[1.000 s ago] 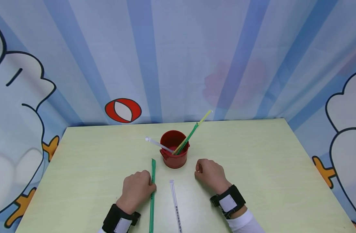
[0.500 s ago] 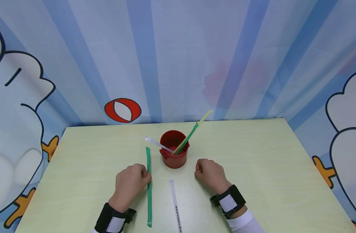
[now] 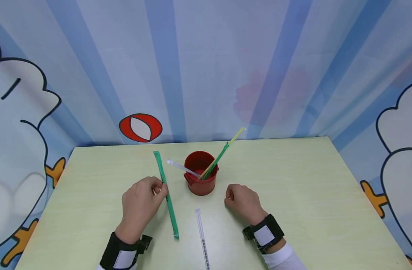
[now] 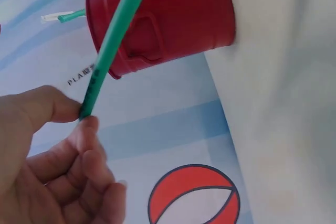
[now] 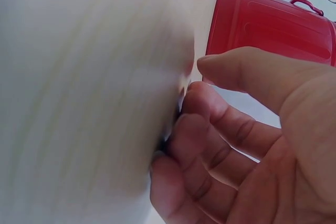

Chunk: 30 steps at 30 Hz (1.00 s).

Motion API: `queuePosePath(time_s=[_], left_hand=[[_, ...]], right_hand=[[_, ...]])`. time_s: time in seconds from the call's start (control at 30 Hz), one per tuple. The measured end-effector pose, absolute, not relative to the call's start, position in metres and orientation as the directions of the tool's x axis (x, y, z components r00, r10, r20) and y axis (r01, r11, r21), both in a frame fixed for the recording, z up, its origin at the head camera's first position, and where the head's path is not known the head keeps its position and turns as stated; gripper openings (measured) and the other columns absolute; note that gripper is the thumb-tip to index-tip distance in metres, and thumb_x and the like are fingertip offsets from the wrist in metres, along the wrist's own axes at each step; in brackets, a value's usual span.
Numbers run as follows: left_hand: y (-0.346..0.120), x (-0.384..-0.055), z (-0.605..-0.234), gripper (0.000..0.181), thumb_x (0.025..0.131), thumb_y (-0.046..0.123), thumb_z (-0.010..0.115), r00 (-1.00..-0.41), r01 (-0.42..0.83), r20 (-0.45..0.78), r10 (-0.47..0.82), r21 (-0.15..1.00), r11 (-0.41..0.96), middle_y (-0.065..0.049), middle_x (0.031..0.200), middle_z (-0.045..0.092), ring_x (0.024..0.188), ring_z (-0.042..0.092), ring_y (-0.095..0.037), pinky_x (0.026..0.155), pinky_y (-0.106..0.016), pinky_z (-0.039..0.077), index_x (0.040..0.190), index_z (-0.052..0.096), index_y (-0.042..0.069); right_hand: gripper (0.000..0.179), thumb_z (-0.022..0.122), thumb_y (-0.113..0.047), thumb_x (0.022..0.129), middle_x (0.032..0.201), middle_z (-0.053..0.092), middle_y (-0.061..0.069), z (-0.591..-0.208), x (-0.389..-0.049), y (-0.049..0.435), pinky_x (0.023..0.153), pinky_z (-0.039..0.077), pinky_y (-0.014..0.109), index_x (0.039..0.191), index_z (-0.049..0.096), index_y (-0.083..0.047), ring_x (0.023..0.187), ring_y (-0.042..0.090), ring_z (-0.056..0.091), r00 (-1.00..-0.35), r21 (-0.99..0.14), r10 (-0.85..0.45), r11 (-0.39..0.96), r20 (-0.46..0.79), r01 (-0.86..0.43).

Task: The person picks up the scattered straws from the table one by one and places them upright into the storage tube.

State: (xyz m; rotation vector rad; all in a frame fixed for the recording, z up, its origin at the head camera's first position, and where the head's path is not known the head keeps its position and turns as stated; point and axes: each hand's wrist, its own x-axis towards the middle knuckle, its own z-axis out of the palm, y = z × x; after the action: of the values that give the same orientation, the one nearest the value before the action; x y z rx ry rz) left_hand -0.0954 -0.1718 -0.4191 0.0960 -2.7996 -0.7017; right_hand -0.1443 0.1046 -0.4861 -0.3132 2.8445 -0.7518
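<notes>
My left hand [image 3: 143, 204] pinches a green wrapped straw [image 3: 170, 210] between thumb and forefinger. In the left wrist view the grip sits near dark print on the straw's wrapper, and the straw crosses in front of the red bucket [image 4: 184, 19]. My right hand [image 3: 243, 202] rests on the table at the bucket's right, fingers loosely curled, nothing in them. In the head view the red bucket [image 3: 201, 187] holds a green wrapped straw [image 3: 222, 152], a yellow one [image 3: 237, 134] and a whitish one [image 3: 179, 165], all leaning on its rim.
A clear-wrapped white straw [image 3: 201, 232] with dark print lies on the table [image 3: 310, 195] between the hands. Behind the table hangs a blue striped cloth [image 3: 209, 75] with cartoon figures and a red-and-white ball [image 3: 152, 127].
My left hand has moved up and to the left with the green straw, which now tilts, its top leaning left and its lower end in full view. The right hand stays put.
</notes>
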Motion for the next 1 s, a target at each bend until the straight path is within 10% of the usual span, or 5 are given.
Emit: queuePosePath(time_s=[1.0], left_hand=[[-0.151,-0.104,-0.365,0.012,0.085,0.015,0.080,-0.718,0.335,0.691,-0.082,0.447,0.830,-0.008,0.075,0.070,0.064,0.061,-0.019,0.055,-0.031,0.048,0.089,0.075,0.004]], right_hand=[[0.014,0.070,-0.010,0.086,0.061,0.050,-0.004,-0.486,-0.144,0.105,0.053,0.033,0.027,0.074,0.062,-0.013,0.058,0.012,0.046,-0.963,-0.522,-0.245,0.839,-0.111,-0.153]])
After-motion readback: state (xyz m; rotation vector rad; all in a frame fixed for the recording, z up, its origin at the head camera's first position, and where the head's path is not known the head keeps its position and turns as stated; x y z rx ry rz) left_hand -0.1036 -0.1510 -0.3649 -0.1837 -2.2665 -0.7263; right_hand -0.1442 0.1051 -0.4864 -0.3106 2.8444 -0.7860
